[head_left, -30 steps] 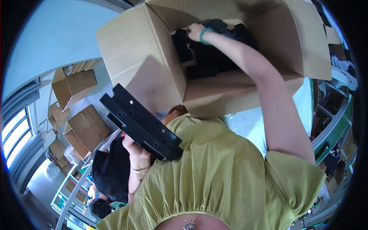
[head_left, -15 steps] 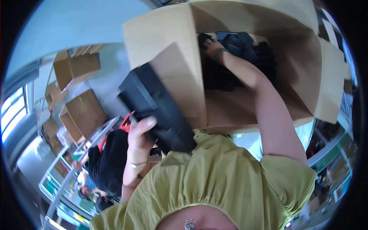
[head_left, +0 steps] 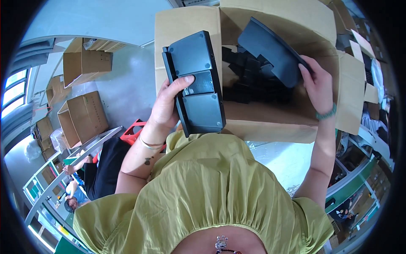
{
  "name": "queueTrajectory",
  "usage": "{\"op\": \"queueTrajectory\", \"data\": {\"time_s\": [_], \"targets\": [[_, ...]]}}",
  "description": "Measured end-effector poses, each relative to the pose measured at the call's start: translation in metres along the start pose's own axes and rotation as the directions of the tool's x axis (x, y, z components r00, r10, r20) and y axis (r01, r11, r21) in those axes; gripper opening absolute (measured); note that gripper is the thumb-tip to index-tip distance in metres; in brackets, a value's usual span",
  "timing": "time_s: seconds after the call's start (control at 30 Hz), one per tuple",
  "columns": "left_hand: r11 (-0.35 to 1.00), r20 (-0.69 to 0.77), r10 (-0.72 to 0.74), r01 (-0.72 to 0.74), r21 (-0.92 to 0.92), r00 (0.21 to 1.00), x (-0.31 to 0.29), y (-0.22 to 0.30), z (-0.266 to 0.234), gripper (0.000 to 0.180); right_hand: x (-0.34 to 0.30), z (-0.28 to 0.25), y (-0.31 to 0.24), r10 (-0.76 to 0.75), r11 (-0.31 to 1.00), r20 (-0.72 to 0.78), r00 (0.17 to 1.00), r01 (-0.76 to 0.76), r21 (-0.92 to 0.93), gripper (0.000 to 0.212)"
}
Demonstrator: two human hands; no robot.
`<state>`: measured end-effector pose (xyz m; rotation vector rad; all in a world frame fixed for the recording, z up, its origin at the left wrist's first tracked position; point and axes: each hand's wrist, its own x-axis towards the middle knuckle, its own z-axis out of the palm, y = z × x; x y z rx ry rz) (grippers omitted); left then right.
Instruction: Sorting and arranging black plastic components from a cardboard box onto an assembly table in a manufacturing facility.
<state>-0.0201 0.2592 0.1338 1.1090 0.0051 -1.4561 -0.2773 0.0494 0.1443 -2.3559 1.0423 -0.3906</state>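
My left hand (head_left: 168,101) grips a black plastic tray-like part (head_left: 198,111) by its left side, thumb pressed on the middle section. The part is long, with raised edges and three recessed sections facing up. On the right, my right hand (head_left: 315,80) pinches the edge of a flat black plastic panel (head_left: 264,44) with a notch in its lower side. This panel is held tilted above the large open cardboard box (head_left: 270,131). Inside the box lies a jumble of black plastic parts (head_left: 243,67), some hidden under the panel.
Several other cardboard boxes (head_left: 86,116) sit on the floor to the left. Near my left forearm are a red plastic crate (head_left: 133,132) and a person in dark trousers (head_left: 103,167) beside a metal rail. Green-edged benches (head_left: 353,182) stand at the right.
My right hand has come up out of the box, now holding the panel at the right. My left hand has raised its part and turned it so the recessed side shows.
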Motion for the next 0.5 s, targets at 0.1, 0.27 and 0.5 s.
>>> {"op": "queueTrajectory", "data": {"time_s": [0.1, 0.27, 0.5], "targets": [[1.000, -0.005, 0.002, -0.002, -0.018, 1.000, 0.006, -0.002, 0.006, 0.033, -0.027, -0.013, -0.056, 0.114, 0.962, -0.156, 0.981, -0.070, 0.262, 0.018], [0.999, 0.125, 0.017, -0.011, -0.046, 0.992, 0.009, -0.010, 0.015, 0.032, -0.042, -0.017, -0.084, 0.045, 0.880, -0.271, 0.962, 0.091, 0.467, 0.017], [0.950, 0.285, -0.296, 0.248, 0.192, 0.912, 0.015, -0.002, 0.023, 0.039, -0.007, -0.054, -0.054, -0.354, 0.783, 0.322, 0.878, 0.090, 0.615, 0.020]]}}
